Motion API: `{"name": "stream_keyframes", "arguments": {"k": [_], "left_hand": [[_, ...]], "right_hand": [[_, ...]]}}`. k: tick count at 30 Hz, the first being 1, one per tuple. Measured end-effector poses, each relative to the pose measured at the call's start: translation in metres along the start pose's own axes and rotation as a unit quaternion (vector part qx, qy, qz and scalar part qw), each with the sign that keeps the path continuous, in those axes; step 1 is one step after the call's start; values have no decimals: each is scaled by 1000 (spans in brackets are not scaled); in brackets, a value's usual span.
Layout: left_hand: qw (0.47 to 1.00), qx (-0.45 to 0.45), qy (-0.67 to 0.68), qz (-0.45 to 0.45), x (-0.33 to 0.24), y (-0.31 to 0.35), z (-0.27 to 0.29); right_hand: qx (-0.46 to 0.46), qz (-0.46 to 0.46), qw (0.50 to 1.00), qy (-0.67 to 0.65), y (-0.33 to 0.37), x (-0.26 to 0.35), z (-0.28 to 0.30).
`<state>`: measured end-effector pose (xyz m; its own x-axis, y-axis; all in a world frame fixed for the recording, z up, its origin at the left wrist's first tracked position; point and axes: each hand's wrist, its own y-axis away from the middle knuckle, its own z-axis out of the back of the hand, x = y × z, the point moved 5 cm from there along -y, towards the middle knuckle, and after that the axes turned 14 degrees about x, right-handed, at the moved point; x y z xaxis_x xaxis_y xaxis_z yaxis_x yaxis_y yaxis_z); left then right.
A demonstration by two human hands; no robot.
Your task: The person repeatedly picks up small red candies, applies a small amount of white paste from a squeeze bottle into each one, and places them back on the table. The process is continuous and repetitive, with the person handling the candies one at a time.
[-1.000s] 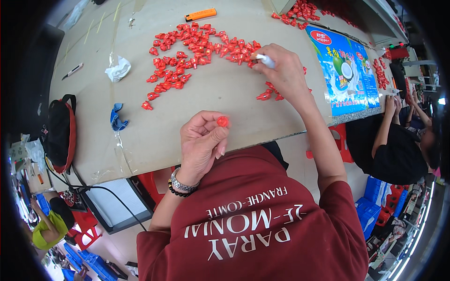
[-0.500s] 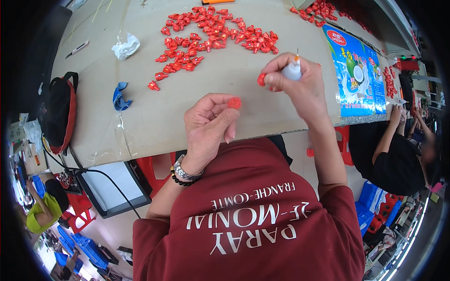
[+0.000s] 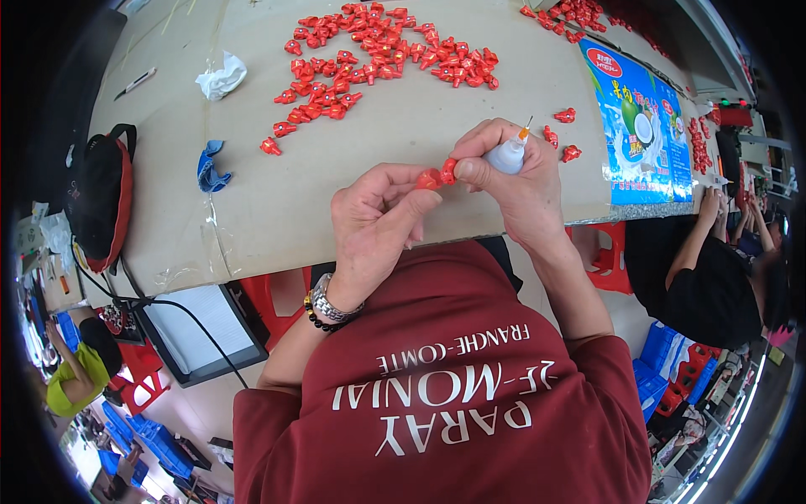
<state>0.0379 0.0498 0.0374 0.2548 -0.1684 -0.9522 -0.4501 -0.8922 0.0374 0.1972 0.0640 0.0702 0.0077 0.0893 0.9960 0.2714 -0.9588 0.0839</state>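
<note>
My left hand point(image 3: 374, 223) pinches a small red plastic piece point(image 3: 429, 179) with a rounded face between thumb and fingertips. Right beside it, a second small red piece point(image 3: 449, 172) is pinched by the thumb and forefinger of my right hand point(image 3: 533, 197). The two pieces meet or nearly touch; I cannot tell which. Tucked in my right hand too is a whitish squeeze bottle point(image 3: 507, 156) with an orange needle tip, which points up. Beyond my hands lies a loose pile of red plastic parts point(image 3: 395, 50), and several more red parts point(image 3: 566, 116) lie past my right hand.
On the table point(image 3: 277, 218) at left are a crumpled white tissue point(image 3: 222, 77), a blue scrap point(image 3: 212, 166), a pen-like tool point(image 3: 136, 82) and a black-and-red bag point(image 3: 109, 202). A blue printed sheet point(image 3: 642, 126) covers the right side. At far right another person's hands point(image 3: 714, 206) work.
My right hand has moved left and slightly down, bringing its red piece up to the one in my left hand. Red parts behind it have come into view.
</note>
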Motion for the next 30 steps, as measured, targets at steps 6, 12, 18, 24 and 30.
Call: {"name": "stream_keyframes", "arguments": {"k": [6, 12, 18, 24, 30], "left_hand": [[1000, -9, 16, 2, 2, 0, 1], [999, 4, 46, 11, 4, -1, 0], [998, 16, 56, 13, 2, -1, -2], [999, 34, 28, 11, 1, 0, -2], [998, 53, 15, 15, 0, 1, -2]], "right_hand": [[-2, 62, 997, 40, 0, 7, 5], [20, 179, 962, 205, 4, 25, 6], [44, 300, 893, 333, 10, 33, -7], [68, 340, 864, 364, 12, 33, -11], [121, 351, 861, 347, 11, 38, -9]]}}
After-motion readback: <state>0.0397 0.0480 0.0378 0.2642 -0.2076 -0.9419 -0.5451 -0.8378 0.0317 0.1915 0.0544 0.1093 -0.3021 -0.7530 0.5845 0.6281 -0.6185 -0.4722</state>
